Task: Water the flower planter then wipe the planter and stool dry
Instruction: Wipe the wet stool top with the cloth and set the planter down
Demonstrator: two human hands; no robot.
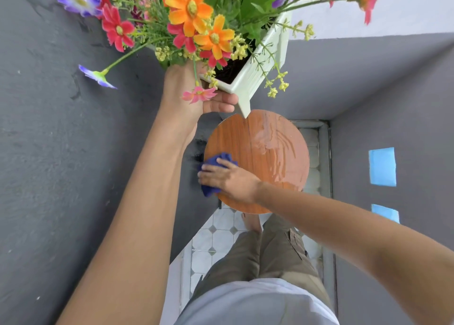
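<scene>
The white planter (255, 79), full of orange, red and purple flowers (189, 10), is lifted above the far edge of the round wooden stool (258, 157); the left hand (194, 98) grips its near corner, fingers curled under the rim. The stool top shows wet streaks on its right half. At its near left edge the right hand (226, 177) presses flat, fingers together, on a crumpled blue cloth (216, 172). Grey walls (61, 152) stand close on both sides, over a tiled floor (216, 238).
</scene>
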